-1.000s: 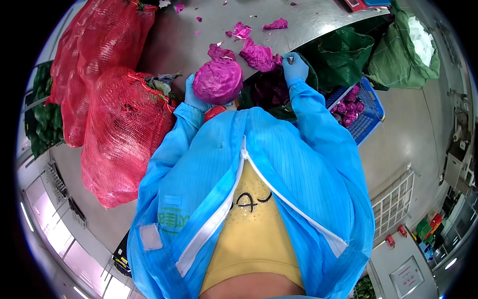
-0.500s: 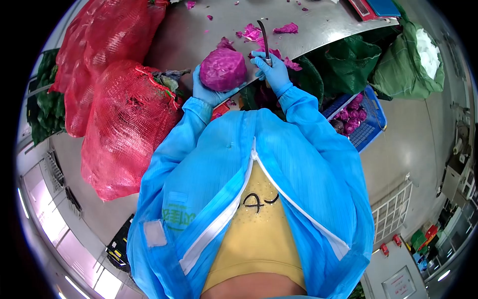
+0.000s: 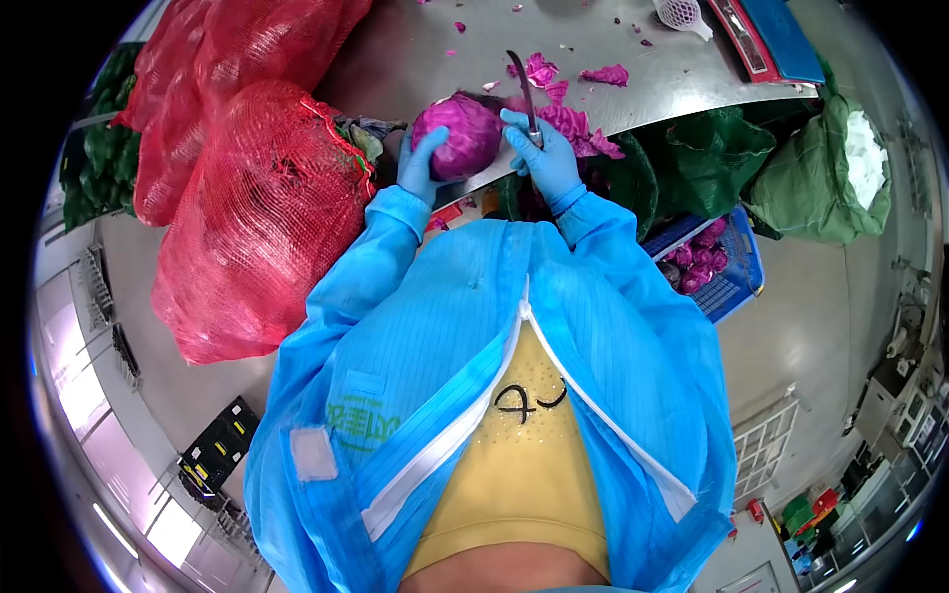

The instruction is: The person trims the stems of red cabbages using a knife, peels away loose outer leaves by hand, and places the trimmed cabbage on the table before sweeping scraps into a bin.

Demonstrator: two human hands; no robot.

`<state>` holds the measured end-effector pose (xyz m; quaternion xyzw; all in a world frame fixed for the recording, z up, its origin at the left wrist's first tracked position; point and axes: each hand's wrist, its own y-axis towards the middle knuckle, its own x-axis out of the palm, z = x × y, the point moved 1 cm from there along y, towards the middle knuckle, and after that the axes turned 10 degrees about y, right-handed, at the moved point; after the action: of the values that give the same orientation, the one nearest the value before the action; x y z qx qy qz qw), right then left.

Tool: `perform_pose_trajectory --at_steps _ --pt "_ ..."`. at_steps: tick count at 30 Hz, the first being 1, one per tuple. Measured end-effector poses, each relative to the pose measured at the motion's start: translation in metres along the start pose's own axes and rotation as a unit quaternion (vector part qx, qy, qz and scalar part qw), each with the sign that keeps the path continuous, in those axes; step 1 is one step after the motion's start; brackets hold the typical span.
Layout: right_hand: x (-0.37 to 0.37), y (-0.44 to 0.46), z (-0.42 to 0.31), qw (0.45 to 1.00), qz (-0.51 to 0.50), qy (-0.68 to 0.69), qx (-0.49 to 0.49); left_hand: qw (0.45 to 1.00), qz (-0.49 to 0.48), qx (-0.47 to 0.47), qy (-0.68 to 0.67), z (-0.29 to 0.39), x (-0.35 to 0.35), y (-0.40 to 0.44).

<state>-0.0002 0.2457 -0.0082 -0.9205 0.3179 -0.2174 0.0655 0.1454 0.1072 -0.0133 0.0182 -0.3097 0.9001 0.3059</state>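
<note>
A round red cabbage rests in my left hand, whose gloved thumb lies over its near side. My right hand, also in a blue glove, grips the handle of a small knife. Its dark, slightly curved blade points up and away from me, to the right of the cabbage. Both hands are at the near edge of a metal table. Loose purple cabbage leaves lie just beyond and beside my right hand.
Bulging red mesh sacks stand on the left. At right are a dark green bag, a lighter green sack with white contents, and a blue crate holding red cabbages. A white foam net lies on the table.
The cabbage has turned in my left hand, and my thumb now shows across it. My right hand still holds the knife upright. The whole view has shifted slightly.
</note>
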Motion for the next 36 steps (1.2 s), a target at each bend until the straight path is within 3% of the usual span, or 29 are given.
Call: perform_pose_trajectory --at_steps 1,2,3,5,7,12,14,15,17,18,20,21,23,25,27,29,30,31,33,36 --pt "0.001 -0.002 0.005 1.000 -0.004 0.000 0.013 1.000 0.002 0.003 -0.003 -0.008 0.000 0.003" --pt "0.002 -0.003 0.011 0.999 -0.013 0.001 0.029 0.981 0.078 0.127 0.125 -0.020 -0.004 0.008" --pt "0.004 -0.005 0.016 0.999 -0.012 0.005 0.035 0.924 0.153 0.245 0.249 -0.022 -0.002 0.008" --pt "0.008 -0.010 0.026 1.000 -0.010 -0.012 0.010 0.904 0.175 0.268 0.284 -0.032 0.001 0.006" --pt "0.005 -0.011 0.026 1.000 0.002 -0.017 0.018 0.840 0.206 0.340 0.369 -0.034 0.011 -0.007" --pt "-0.025 0.010 0.030 0.997 0.027 0.039 0.060 0.782 0.128 0.349 0.500 -0.037 0.001 -0.037" --pt "-0.039 0.021 0.028 0.997 0.034 0.044 0.050 0.883 0.019 0.289 0.370 -0.027 -0.005 -0.044" --pt "-0.042 0.023 0.025 0.998 0.037 0.023 0.045 0.847 -0.002 0.347 0.402 -0.025 -0.017 -0.033" --pt "-0.050 0.031 0.029 0.998 0.014 0.030 0.049 0.858 0.001 0.297 0.420 -0.009 -0.026 -0.021" --pt "-0.051 0.036 0.033 0.998 0.013 0.029 0.048 0.849 0.031 0.226 0.476 0.003 -0.025 -0.018" --pt "-0.051 0.040 0.042 0.998 0.016 0.019 -0.051 0.830 0.010 0.238 0.504 0.007 -0.023 0.000" --pt "-0.052 0.040 0.044 0.998 0.016 0.019 -0.050 0.810 -0.013 0.249 0.531 0.009 -0.019 0.002" --pt "-0.060 0.040 0.046 0.994 0.092 0.041 -0.049 0.825 -0.035 0.241 0.509 0.007 -0.005 0.005" --pt "-0.066 0.036 0.041 0.992 0.116 0.032 -0.044 0.800 -0.054 0.370 0.469 0.008 0.013 0.006" --pt "-0.073 0.028 0.042 0.990 0.127 0.052 -0.029 0.790 -0.066 0.363 0.490 0.008 0.029 0.012" --pt "-0.079 0.025 0.044 0.988 0.141 0.046 -0.044 0.728 -0.129 0.424 0.523 0.006 0.046 0.023" --pt "-0.081 0.024 0.043 0.990 0.132 0.031 -0.036 0.799 -0.180 0.347 0.457 0.004 0.050 0.022" --pt "-0.083 0.025 0.041 0.992 0.122 0.017 -0.030 0.797 -0.185 0.350 0.456 0.009 0.053 0.026" --pt "-0.079 0.021 0.040 0.990 0.129 -0.001 -0.052 0.731 -0.234 0.340 0.544 0.023 0.052 0.031" --pt "-0.073 0.020 0.039 0.983 0.146 -0.036 -0.104 0.701 -0.274 0.291 0.590 0.039 0.053 0.032"
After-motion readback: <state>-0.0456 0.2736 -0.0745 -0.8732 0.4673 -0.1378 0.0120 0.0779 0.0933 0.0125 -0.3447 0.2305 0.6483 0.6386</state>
